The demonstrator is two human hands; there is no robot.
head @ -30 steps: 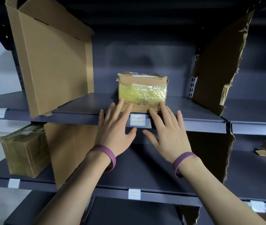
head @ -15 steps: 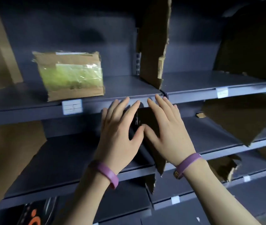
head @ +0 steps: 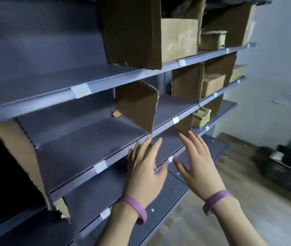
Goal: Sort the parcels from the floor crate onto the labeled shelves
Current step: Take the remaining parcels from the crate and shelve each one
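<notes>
**Head view: both hands hovering empty in front of the shelving**

Head camera is looking down and along a dark grey shelf unit [head: 56, 82] that is running away to the right. The left hand [head: 145, 172] is hanging in front of the lower shelf edges, palm away, fingers spread and holding nothing. The right hand [head: 197, 167] is hovering just beside it, likewise splayed and empty, with a clear gap between the two thumbs. Each wrist is wearing a purple band [head: 135, 205]. Whether either hand is touching the shelf front is not something I can tell; the picture is blurred.

Parcels are sitting only at the far right end of the unit, well apart from the hands. A large cardboard box [head: 179, 39] is standing on the upper shelf, with a small taped parcel [head: 212, 39] beside it to the right. One level down a small brown box [head: 212, 84] is resting between upright cardboard dividers [head: 137, 103]. Lower again, a yellowish wrapped parcel [head: 200, 116] is lying near the shelf edge, just above the right hand's fingertips in the frame.

White labels [head: 80, 90] are sticking to the front lips of the shelves. The bays nearest the hands are holding only dividers. A dark crate [head: 286, 169] is sitting on the wooden floor [head: 247, 174] at far right; its contents are too dim to make out.
</notes>
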